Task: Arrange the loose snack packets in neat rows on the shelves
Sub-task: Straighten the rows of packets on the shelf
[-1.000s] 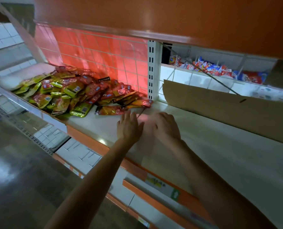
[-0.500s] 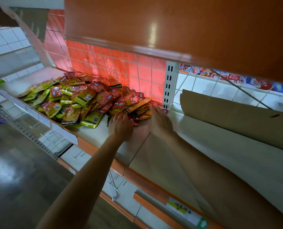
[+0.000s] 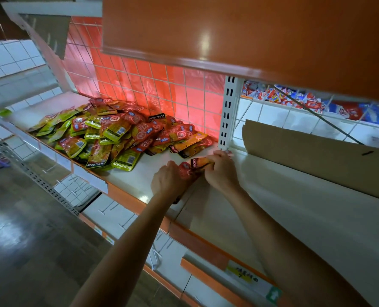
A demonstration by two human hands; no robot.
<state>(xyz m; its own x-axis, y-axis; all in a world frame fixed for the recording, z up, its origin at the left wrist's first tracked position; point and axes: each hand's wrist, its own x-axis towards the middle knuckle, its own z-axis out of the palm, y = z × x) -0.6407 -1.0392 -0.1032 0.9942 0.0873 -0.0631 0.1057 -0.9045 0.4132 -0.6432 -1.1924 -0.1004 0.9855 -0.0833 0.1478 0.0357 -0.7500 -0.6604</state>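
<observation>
Head view: a loose heap of green, red and orange foil snack packets point(image 3: 117, 134) sprawls unsorted on the white metal shelf point(image 3: 272, 196). Just right of it, the left hand point(image 3: 168, 182) curls its fingers round a few red packets point(image 3: 191, 167) while the right hand point(image 3: 221, 171) pinches their far end, probably squaring them for a row. Further right, a white slotted upright point(image 3: 227, 114) and a leaning brown cardboard sheet point(image 3: 316, 156) crowd the back.

KONCHEW: green packet point(image 3: 123, 160) | red packet point(image 3: 98, 155) | black header point(image 3: 156, 117)
</observation>
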